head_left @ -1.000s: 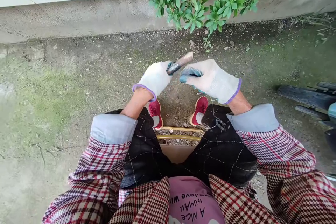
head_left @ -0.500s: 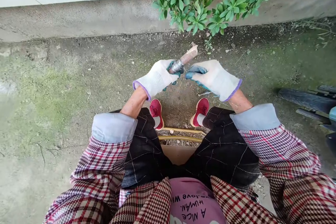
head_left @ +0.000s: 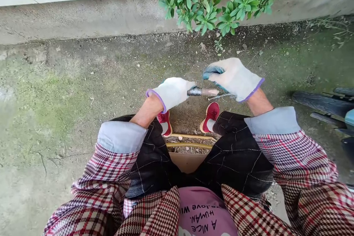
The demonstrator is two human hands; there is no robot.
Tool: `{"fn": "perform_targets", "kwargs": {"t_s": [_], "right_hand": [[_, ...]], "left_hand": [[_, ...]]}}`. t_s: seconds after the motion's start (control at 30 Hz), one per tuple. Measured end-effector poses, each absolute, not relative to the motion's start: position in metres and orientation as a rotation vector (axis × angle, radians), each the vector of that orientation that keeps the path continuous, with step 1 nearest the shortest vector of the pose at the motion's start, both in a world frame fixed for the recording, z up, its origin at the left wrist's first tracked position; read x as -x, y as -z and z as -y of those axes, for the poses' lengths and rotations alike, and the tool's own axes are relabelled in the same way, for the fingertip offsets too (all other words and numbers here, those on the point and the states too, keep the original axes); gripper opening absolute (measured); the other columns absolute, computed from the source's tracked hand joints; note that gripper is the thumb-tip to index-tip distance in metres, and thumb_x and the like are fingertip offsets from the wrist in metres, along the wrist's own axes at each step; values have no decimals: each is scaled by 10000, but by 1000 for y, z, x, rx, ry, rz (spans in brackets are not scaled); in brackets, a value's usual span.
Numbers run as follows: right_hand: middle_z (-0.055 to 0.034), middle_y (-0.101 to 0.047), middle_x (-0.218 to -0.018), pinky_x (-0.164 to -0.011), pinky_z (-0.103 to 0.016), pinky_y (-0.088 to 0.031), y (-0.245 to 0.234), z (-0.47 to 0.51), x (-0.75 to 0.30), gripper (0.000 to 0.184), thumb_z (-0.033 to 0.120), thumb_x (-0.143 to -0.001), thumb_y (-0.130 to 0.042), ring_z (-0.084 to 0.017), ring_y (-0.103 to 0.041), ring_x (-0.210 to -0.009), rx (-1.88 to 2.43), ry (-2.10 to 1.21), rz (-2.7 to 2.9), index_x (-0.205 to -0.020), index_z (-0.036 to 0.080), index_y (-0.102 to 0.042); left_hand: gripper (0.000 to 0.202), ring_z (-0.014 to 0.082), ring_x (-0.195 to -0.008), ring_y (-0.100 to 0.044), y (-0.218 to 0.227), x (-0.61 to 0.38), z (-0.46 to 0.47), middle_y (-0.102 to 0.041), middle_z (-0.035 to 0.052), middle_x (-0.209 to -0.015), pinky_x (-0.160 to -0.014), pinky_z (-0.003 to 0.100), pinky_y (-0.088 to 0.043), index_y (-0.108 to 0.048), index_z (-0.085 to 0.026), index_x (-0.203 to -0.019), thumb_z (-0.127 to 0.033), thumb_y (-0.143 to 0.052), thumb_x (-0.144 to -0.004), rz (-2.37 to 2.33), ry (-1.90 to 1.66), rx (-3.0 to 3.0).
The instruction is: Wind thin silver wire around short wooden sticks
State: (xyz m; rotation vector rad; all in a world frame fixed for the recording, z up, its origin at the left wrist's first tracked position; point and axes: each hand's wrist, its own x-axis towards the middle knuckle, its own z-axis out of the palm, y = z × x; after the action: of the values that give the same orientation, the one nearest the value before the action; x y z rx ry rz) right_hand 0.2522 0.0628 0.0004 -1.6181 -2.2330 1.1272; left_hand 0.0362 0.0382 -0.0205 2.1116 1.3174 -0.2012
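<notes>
Both my hands wear white knit gloves with purple cuffs and blue-green palms. My left hand [head_left: 173,91] is closed around a short stick-like tool [head_left: 206,92] with a silvery wire-wound neck and a brownish tip that points right. My right hand [head_left: 233,77] hovers just above and to the right of that tip, fingers curled, with a thin grey metal rod [head_left: 221,97] showing beneath it. I cannot tell whether the right hand grips the rod. I sit on a low stool, knees apart, red shoes [head_left: 211,115] on the dirt.
A leafy green shrub [head_left: 212,0] hangs over a concrete kerb [head_left: 83,18] ahead. Mossy, dirt-strewn ground [head_left: 55,92] lies to the left. Dark vehicle parts [head_left: 326,103] stand at the right edge. A stool's brass rim [head_left: 190,137] shows between my legs.
My left hand lowered and turned the tool from pointing up-right to lying level, pointing right. My right hand shifted right and slightly up. The thin rod now shows under the right hand.
</notes>
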Motion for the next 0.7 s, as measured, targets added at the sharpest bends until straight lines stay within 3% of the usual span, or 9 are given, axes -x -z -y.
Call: {"fn": "perform_targets", "kwargs": {"t_s": [0.13, 0.27, 0.37, 0.47, 0.6, 0.7], "right_hand": [[-30, -674, -698, -621, -372, -429, 14, -59, -245, 294, 354, -946, -664, -206, -559, -657, 1542, -1236, 2134, -676, 237, -660], [-41, -758, -823, -707, -339, -434, 6, -46, -224, 167, 254, -951, -650, -200, -628, -749, 1531, -1007, 2245, -838, 190, -755], [-72, -790, -895, -702, -352, -385, -12, -39, -213, 174, 242, -973, -624, -233, -662, -792, 1603, -792, 2549, -933, 194, -787], [-77, -784, -892, -673, -359, -344, -25, -38, -214, 161, 243, -951, -649, -249, -667, -788, 1683, -710, 2686, -995, 205, -799], [-59, -742, -829, -689, -373, -390, -23, -49, -233, 166, 267, -941, -620, -238, -632, -755, 1622, -810, 2570, -848, 231, -753], [-61, -730, -812, -709, -391, -442, -14, -58, -248, 178, 263, -909, -617, -237, -605, -758, 1538, -1022, 2363, -755, 247, -704]], "left_hand": [[138, 157, -666, -605, 21, -29, -39, -698, 11, -764, -630, 275, -456, -746, -168, -968, -214, -642, -890, -1319, -158, -1950], [183, 147, -550, -570, 25, -25, -43, -679, 14, -693, -544, 277, -459, -720, -143, -1032, -188, -619, -887, -1458, -302, -1728], [187, 183, -652, -659, 28, -24, -46, -731, 57, -771, -620, 296, -505, -741, -167, -1021, -188, -584, -922, -1611, -298, -1807], [251, 252, -822, -730, 27, -25, -46, -761, 99, -881, -733, 345, -534, -771, -196, -1078, -193, -554, -951, -1736, -65, -2018], [291, 273, -778, -716, 23, -32, -37, -706, 76, -768, -717, 360, -515, -783, -210, -1056, -111, -561, -897, -1463, 283, -2195], [155, 202, -658, -612, 18, -33, -33, -625, 18, -673, -638, 315, -460, -736, -210, -852, -128, -605, -872, -1202, 45, -2098]]}}
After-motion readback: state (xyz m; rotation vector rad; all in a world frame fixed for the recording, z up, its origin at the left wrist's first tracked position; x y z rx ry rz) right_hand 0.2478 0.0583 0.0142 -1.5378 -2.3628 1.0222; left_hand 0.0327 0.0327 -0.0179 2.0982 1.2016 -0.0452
